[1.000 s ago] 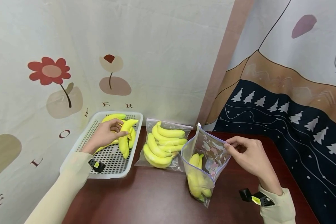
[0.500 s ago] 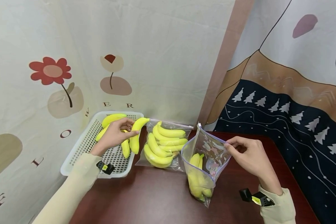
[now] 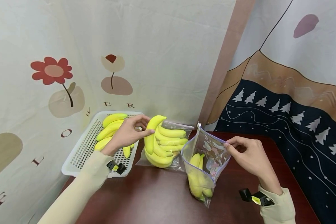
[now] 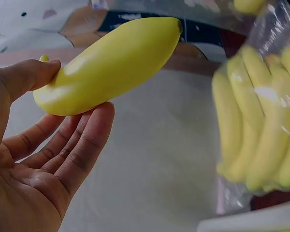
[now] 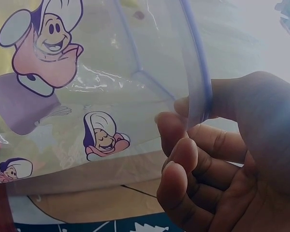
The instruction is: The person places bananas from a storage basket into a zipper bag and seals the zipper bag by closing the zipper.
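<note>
**Banana pinched in left hand, zip bag mouth held wide by right**

Left hand (image 3: pixel 131 131) pinches a yellow banana (image 3: pixel 152 134) between thumb and fingertips; banana is in the air, right of the white perforated basket (image 3: pixel 70 172), overlapping the flat clear bag (image 3: pixel 175 125) in the head view. Right hand (image 3: pixel 249 155) grips the rim of the purple-edged zip bag (image 3: pixel 210 149) between thumb and forefinger. That bag's mouth gapes; bananas sit in its bottom. Flat bag, also holding bananas, lies between basket and zip bag.

Step looks like carrying the banana across to the zip bag. For a good job: pass high enough to miss the flat bag, line the banana up lengthwise with the mouth, lower it beside the ones inside, let go only below the purple rim. Right hand should hold steady and pull outward slightly; limp film could fold in and catch the tip.
</note>
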`<state>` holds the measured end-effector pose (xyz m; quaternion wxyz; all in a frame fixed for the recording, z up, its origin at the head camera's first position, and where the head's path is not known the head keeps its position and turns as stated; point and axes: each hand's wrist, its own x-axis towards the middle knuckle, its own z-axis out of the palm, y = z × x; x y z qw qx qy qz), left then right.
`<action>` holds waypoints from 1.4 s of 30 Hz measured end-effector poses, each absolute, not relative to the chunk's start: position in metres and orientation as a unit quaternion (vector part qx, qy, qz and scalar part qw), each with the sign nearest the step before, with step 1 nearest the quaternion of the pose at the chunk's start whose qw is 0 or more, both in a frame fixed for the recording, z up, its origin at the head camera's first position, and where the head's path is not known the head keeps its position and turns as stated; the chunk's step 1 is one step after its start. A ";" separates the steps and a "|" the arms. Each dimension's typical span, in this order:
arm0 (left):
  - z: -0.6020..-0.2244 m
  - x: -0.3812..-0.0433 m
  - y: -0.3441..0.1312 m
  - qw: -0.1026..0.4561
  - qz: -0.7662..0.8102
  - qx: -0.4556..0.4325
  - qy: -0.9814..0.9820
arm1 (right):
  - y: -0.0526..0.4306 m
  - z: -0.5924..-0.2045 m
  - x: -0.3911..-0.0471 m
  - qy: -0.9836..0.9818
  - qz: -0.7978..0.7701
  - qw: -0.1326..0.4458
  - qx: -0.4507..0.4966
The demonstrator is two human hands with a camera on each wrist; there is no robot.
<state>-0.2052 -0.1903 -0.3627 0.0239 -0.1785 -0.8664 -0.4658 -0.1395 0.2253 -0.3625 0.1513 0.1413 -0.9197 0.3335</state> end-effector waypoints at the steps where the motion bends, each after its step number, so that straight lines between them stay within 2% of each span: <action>1: -0.360 -0.204 -0.186 0.024 -0.468 -0.187 -0.863 | 0.225 -0.362 -0.139 -0.920 0.334 0.151 0.141; 26: -0.314 -0.178 -0.102 0.013 -0.516 -0.271 -0.813 | 0.223 -0.363 -0.140 -0.922 0.335 0.139 0.137; 36: -0.322 -0.175 -0.076 -0.013 -0.503 -0.259 -0.825 | 0.221 -0.362 -0.140 -0.921 0.335 0.142 0.139; 42: -0.328 -0.171 -0.064 -0.025 -0.490 -0.277 -0.826 | 0.217 -0.363 -0.141 -0.917 0.333 0.176 0.136</action>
